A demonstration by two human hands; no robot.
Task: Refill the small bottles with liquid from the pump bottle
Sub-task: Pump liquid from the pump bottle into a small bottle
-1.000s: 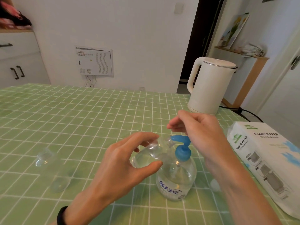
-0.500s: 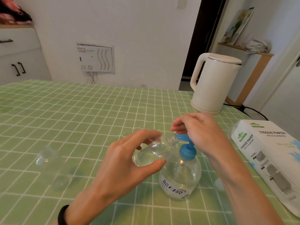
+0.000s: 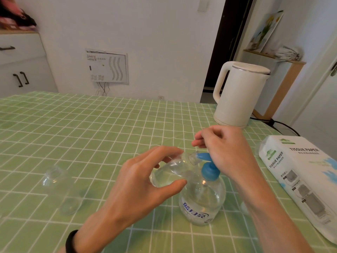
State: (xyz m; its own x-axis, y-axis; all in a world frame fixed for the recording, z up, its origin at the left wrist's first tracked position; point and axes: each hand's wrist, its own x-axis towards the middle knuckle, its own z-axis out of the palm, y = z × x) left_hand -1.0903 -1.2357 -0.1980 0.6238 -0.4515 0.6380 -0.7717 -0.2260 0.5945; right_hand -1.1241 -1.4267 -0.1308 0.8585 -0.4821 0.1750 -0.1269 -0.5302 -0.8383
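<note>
Left wrist, nearest: black wristband [image 3: 70, 241]. Left hand [image 3: 138, 181]: fingers [image 3: 164, 152] and thumb wrapped around a small clear bottle [image 3: 175, 168], held tilted above the table, its open neck right at the blue spout. Pump bottle [image 3: 202, 201]: clear, blue lettering on the front, standing on the green checked table [image 3: 91, 128] just right of the left hand; blue pump head [image 3: 209, 170] on top. Right hand [image 3: 224, 148]: resting on the pump head, fingers curled loosely, enclosing nothing. Second small clear bottle [image 3: 60, 190]: lying on the table, left, well apart from the hands. Tissue paper pack [image 3: 302, 176]: right edge of the table. White electric kettle [image 3: 237, 94]: far right of the table, behind the right hand. White cabinet [image 3: 23, 66]: far left, by the wall.
</note>
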